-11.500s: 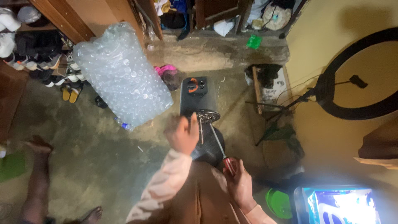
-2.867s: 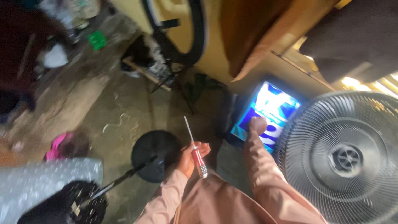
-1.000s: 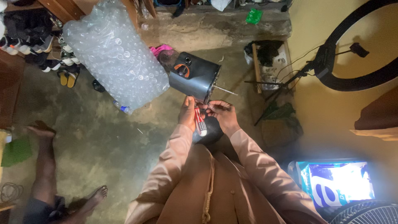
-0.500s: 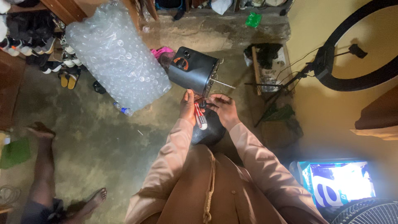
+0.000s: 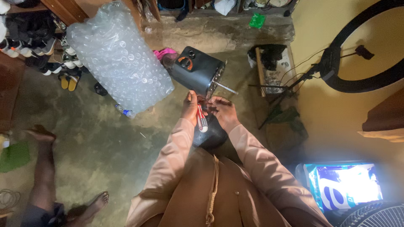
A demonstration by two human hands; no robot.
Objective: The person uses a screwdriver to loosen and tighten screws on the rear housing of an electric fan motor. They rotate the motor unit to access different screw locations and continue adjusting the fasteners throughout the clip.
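The left hand (image 5: 190, 110) is closed round a red-handled screwdriver (image 5: 201, 121), tip aimed at the black fan motor housing (image 5: 196, 76) tilted over the floor; the right hand (image 5: 222, 112) pinches something small by the shaft (image 5: 226, 87) — too small to tell — steadying it

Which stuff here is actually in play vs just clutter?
In play: left hand holding screwdriver; right hand at the motor housing with its shaft; round base below.

Clutter: bag of bottles, shoes, ring light, blue box, fan grille.
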